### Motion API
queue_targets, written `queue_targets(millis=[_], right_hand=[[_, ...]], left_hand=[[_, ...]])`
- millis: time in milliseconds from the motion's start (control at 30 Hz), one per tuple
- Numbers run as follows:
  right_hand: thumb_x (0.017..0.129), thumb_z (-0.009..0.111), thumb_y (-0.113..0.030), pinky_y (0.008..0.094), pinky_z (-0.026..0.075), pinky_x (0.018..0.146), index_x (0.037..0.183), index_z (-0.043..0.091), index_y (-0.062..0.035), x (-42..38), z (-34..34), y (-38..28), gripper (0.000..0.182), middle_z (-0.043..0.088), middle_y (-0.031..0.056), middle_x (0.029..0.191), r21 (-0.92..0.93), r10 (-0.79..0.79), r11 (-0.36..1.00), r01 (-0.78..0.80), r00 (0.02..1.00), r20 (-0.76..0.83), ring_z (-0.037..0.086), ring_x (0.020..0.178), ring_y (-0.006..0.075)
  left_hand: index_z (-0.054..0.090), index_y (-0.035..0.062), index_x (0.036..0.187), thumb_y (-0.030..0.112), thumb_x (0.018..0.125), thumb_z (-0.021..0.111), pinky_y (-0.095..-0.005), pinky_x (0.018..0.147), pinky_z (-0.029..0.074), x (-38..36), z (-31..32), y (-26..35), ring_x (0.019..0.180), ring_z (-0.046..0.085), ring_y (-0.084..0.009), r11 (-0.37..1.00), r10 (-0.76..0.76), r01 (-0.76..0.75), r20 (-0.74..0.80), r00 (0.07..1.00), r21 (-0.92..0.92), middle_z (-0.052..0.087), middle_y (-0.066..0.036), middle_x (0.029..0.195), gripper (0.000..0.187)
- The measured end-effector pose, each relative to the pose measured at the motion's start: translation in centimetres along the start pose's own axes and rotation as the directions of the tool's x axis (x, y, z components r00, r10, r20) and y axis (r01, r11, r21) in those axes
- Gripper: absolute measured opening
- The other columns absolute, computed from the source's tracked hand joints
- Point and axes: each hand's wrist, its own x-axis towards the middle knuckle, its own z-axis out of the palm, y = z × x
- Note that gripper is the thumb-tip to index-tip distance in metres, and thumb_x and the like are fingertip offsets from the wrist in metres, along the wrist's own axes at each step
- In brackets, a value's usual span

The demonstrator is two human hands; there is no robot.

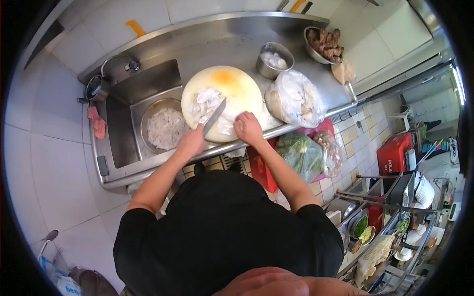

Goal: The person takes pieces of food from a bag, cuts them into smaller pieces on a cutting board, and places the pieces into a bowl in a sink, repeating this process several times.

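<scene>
My left hand (191,142) is wrapped round the handle of a knife (215,116), whose broad blade slants up and to the right over the round cutting board (242,84). Fingers curled, my right hand (248,129) presses on a pale piece of raw flesh (226,125) at the board's near right edge. Left of the blade lies a heap of cut pale pieces (206,100). An orange-yellow stain marks the far part of the board. In the sink, a round metal bowl (143,129) holds more whitish pieces (167,128).
Right of the board sits a plastic bag (295,98) of pale pieces; a metal pot (274,70) stands behind it. A bowl of brown meat (324,45) occupies the counter's far right. Below the counter edge are bagged greens (299,155). Another person (422,192) is behind a rack on the right.
</scene>
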Motion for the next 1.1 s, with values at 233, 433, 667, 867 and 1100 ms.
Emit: queue_targets(millis=[233, 433, 667, 867, 1100], right_hand=[[0.079, 0.069, -0.028, 0.0463, 0.047, 0.091, 0.095, 0.067, -0.0101, 2.9, 3.8, 0.2, 0.024, 0.061, 0.0093, 0.105, -0.109, -0.029, 0.993, 0.046, 0.989, 0.147, 0.057, 0.105, 0.0307], [0.078, 0.071, -0.03, 0.045, 0.048, 0.092, 0.094, 0.068, -0.0121, 2.0, 4.6, 0.7, 0.024, 0.063, 0.0088, 0.108, -0.052, -0.028, 0.998, 0.032, 0.996, 0.09, 0.059, 0.107, 0.0302], [0.079, 0.072, -0.027, 0.0443, 0.046, 0.096, 0.096, 0.071, -0.012, 0.9, 4.6, 1.9, 0.023, 0.064, 0.0083, 0.113, 0.031, -0.103, 0.994, 0.101, 0.993, 0.049, 0.057, 0.113, 0.0297], [0.081, 0.074, -0.028, 0.0443, 0.046, 0.096, 0.097, 0.072, -0.0117, 0.3, 4.7, 2.0, 0.023, 0.064, 0.008, 0.115, -0.008, -0.094, 0.996, 0.094, 0.996, -0.012, 0.057, 0.115, 0.03], [0.082, 0.073, -0.028, 0.0449, 0.045, 0.098, 0.102, 0.071, -0.0128, 0.0, 4.0, 1.9, 0.025, 0.062, 0.0096, 0.114, 0.069, -0.058, 0.996, 0.06, 0.998, -0.039, 0.055, 0.115, 0.0315]], left_hand=[[0.051, 0.002, 0.123, 0.01, 0.09, 0.052, -0.0558, 0.086, 0.053, 5.3, 1.0, 4.7, 0.1, 0.068, -0.0461, 0.995, 0.033, -0.036, 0.036, 0.999, 0.092, 0.07, -0.03, 0.102, 0.034], [0.05, 0.002, 0.119, 0.009, 0.088, 0.054, -0.0568, 0.082, 0.054, 0.9, 1.6, 0.2, 0.096, 0.068, -0.0477, 0.992, -0.019, 0.003, 0.122, 0.992, 0.128, 0.069, -0.031, 0.101, 0.032], [0.048, 0.001, 0.123, 0.008, 0.087, 0.054, -0.0584, 0.082, 0.053, 5.2, 2.4, 2.4, 0.093, 0.068, -0.0489, 0.995, 0.043, -0.047, 0.046, 0.998, 0.09, 0.069, -0.033, 0.095, 0.037], [0.047, 0.0026, 0.123, 0.009, 0.089, 0.054, -0.0579, 0.081, 0.053, 4.9, 3.4, 0.5, 0.093, 0.068, -0.0492, 0.994, 0.067, -0.071, 0.039, 0.997, 0.087, 0.069, -0.031, 0.094, 0.035], [0.046, 0.0011, 0.119, 0.022, 0.1, 0.051, -0.0614, 0.08, 0.05, -5.5, 1.8, -3.6, 0.088, 0.066, -0.0526, 0.99, -0.076, 0.062, 0.109, 0.991, 0.127, 0.068, -0.033, 0.092, 0.028]])
